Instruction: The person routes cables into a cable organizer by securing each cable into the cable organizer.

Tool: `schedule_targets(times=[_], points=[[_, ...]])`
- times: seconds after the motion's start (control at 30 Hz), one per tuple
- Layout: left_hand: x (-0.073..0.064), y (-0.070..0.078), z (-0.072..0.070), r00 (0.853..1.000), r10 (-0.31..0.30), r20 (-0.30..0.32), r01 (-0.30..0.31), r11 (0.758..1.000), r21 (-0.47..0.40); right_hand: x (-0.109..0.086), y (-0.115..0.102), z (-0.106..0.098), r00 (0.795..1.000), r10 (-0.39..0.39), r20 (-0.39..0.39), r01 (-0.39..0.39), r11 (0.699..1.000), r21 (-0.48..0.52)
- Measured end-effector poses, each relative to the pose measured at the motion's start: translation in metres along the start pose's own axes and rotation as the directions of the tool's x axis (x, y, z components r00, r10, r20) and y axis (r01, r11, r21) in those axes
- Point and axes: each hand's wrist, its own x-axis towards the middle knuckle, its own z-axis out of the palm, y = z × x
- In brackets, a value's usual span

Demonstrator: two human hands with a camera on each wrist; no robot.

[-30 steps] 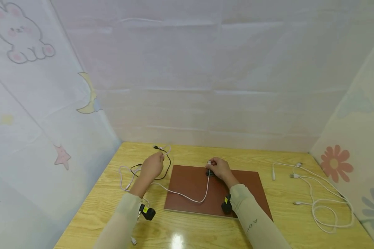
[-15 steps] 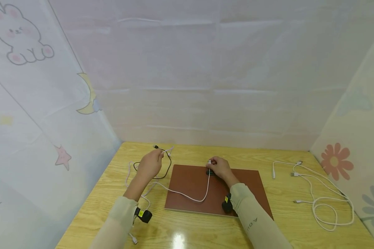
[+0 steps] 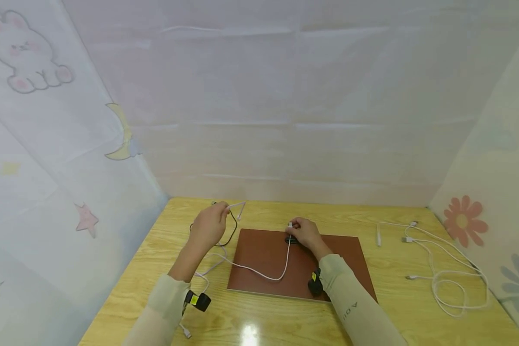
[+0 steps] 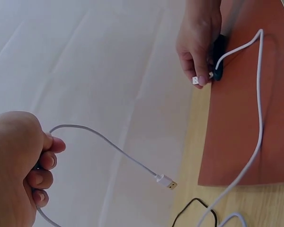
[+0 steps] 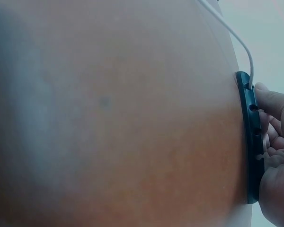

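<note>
My left hand [image 3: 208,226] grips a pale lilac USB cable [image 4: 104,143] in curled fingers. Its plug [image 4: 166,181] dangles free, to the right of that hand in the head view. At the far edge of a brown board [image 3: 259,257], the thumb and fingers of my right hand [image 3: 307,234] pinch a white USB cable [image 3: 264,276] close to its plug [image 4: 195,80]. This cable sits in an end slot of a dark cable organizer [image 5: 252,142], whose other visible slots hold no cable. My right fingers are beside the organizer; its far side is partly hidden.
A black cable [image 3: 232,236] lies behind and right of my left hand. Several white cables [image 3: 458,273] spread over the wooden table [image 3: 285,324] at the right. Another white plug [image 3: 186,332] lies at the front left. Fabric walls border the back and sides.
My left hand has lifted the lilac cable and shifted slightly; its plug now hangs farther right. The loose lilac loop at the left has been drawn in. My right hand stays in place.
</note>
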Motion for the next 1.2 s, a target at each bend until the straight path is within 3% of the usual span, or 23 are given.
schedule_targets(times=[0.53, 0.93, 1.2], points=[[-0.004, 0.028, -0.018, 0.980, 0.142, -0.141, -0.142, 0.990, 0.015, 0.002, 0.001, 0.004, 1.000, 0.001, -0.017, -0.001, 1.000, -0.004], [-0.008, 0.042, -0.027, 0.951, 0.234, -0.203, -0.238, 0.971, 0.006, 0.006, -0.003, 0.006, 0.999, -0.041, -0.004, 0.041, 0.999, 0.002], [-0.012, 0.046, -0.032, 0.930, 0.278, -0.239, -0.278, 0.960, 0.036, 0.008, -0.001, 0.006, 1.000, -0.022, 0.021, 0.022, 1.000, 0.008]])
